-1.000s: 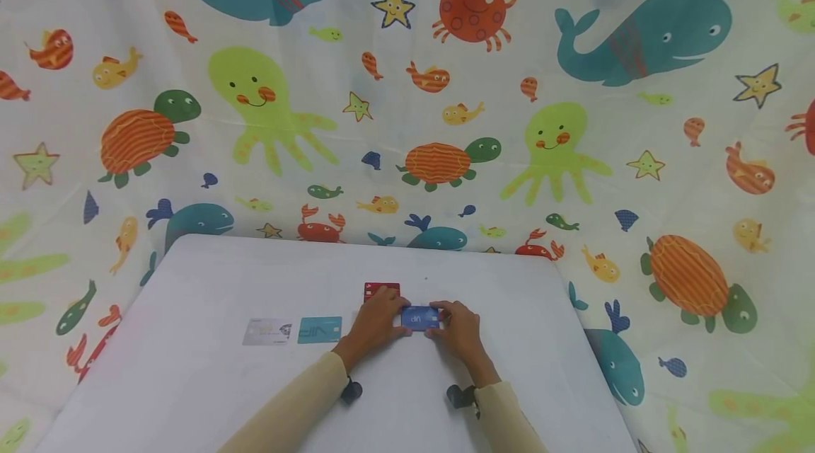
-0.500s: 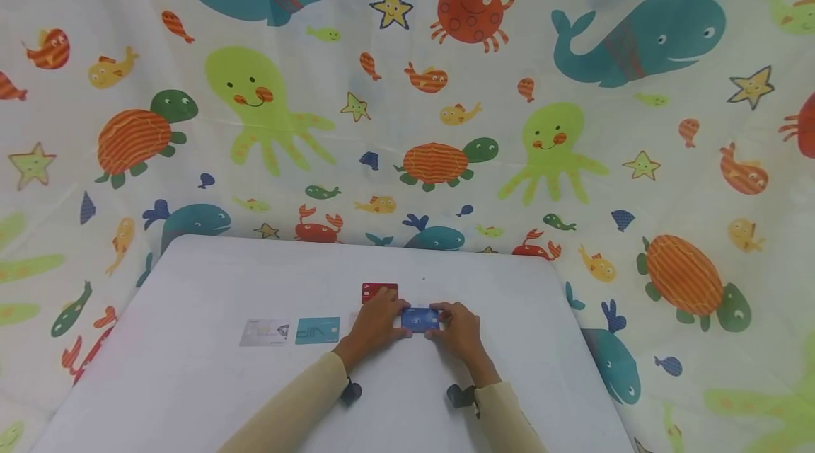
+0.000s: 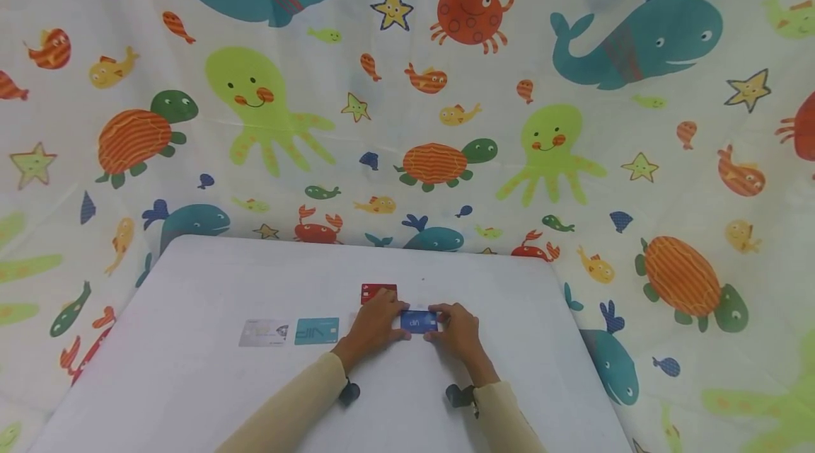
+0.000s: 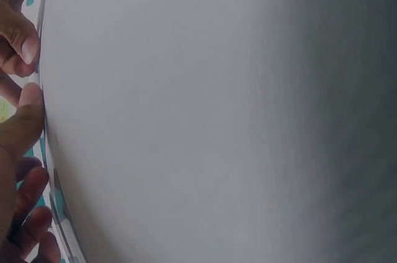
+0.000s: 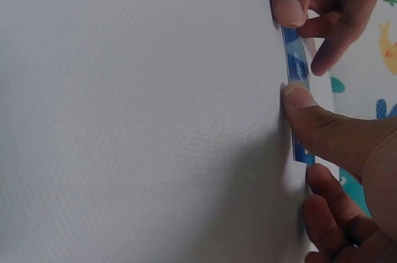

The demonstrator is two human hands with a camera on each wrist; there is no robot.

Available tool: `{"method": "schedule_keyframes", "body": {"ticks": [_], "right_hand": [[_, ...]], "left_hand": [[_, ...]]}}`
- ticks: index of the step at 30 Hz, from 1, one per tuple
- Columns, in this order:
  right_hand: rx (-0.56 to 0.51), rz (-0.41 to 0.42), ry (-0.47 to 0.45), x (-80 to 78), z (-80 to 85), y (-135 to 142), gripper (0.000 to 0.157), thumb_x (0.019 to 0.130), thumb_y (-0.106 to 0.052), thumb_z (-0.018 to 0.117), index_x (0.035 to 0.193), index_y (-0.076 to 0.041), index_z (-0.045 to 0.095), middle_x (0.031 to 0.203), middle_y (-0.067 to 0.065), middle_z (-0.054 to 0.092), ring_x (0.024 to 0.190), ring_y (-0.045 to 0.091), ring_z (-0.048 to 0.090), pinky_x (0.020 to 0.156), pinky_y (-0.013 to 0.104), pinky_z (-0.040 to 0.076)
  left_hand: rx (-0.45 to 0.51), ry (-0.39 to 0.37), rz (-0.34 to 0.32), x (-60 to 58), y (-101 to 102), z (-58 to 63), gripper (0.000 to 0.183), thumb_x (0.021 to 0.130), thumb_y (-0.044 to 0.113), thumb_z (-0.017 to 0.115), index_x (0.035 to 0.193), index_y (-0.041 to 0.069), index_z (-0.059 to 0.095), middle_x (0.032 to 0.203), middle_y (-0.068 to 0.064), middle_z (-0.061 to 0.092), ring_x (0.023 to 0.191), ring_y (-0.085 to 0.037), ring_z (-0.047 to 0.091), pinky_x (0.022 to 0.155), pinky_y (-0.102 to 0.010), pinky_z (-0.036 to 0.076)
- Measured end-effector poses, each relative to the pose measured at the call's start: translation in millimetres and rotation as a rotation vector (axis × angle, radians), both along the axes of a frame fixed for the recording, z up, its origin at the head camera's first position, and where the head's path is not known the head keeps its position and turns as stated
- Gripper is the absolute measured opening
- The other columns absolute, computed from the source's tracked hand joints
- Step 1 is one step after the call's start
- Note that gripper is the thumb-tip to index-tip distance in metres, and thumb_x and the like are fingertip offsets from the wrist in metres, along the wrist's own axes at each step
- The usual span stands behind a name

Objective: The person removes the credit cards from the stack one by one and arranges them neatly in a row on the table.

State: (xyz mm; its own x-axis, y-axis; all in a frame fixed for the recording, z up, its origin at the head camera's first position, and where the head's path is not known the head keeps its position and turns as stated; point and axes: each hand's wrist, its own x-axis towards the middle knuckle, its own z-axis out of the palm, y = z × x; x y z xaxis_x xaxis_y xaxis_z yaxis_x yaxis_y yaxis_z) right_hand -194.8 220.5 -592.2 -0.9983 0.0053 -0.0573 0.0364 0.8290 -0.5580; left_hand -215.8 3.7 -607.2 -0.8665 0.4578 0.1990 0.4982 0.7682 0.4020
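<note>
In the head view a blue bank card (image 3: 418, 322) lies flat at the table, between my two hands. My left hand (image 3: 377, 318) holds its left end with thumb and forefinger at the long edges. The opposite end is pinched the same way by my right hand (image 3: 461, 329). From the right wrist, the card's blue face (image 5: 296, 55) shows as a narrow strip, with a thumb (image 5: 300, 97) on its near edge. Just beyond my left fingers is a red card (image 3: 378, 291), partly covered by them.
Left of my hands, a teal card (image 3: 316, 331) and a silver-grey card (image 3: 264, 333) lie in a row on the white table (image 3: 191, 382). Behind the table's far edge hangs a curtain (image 3: 356, 191) printed with sea animals. Each wrist wears a small dark camera.
</note>
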Motion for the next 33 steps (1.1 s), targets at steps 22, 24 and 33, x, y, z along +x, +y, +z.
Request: {"method": "schedule_keyframes", "body": {"ticks": [22,24,33], "right_hand": [[-0.044,-0.005,0.068,-11.5,6.6,-8,0.050,0.083,-0.023,0.093,0.129,-0.022,0.074,0.104,0.004,0.071,0.090,0.018,0.059,0.095,0.052,0.043],[-0.047,-0.001,0.072,-14.2,5.5,-9,0.050,0.083,-0.023,0.093,0.129,-0.022,0.074,0.103,0.004,0.071,0.090,0.018,0.059,0.096,0.053,0.043],[-0.065,0.007,0.075,-23.2,1.8,-19,0.050,0.084,-0.026,0.092,0.130,-0.025,0.073,0.103,0.001,0.070,0.092,0.018,0.059,0.098,0.053,0.041]], "left_hand": [[0.019,0.025,0.007,-5.3,-16,11.3,0.063,0.082,0.045,0.092,0.135,0.016,0.073,0.134,-0.006,0.074,0.129,-0.029,0.065,0.111,-0.050,0.055],[0.014,0.044,0.011,-8.2,-19,9.2,0.064,0.082,0.047,0.091,0.135,0.016,0.073,0.132,-0.005,0.074,0.125,-0.027,0.066,0.109,-0.048,0.057],[0.042,0.086,0.047,-16.4,-31,8.4,0.059,0.080,0.045,0.093,0.127,0.015,0.076,0.114,-0.005,0.074,0.104,-0.021,0.063,0.098,-0.043,0.062]]}}
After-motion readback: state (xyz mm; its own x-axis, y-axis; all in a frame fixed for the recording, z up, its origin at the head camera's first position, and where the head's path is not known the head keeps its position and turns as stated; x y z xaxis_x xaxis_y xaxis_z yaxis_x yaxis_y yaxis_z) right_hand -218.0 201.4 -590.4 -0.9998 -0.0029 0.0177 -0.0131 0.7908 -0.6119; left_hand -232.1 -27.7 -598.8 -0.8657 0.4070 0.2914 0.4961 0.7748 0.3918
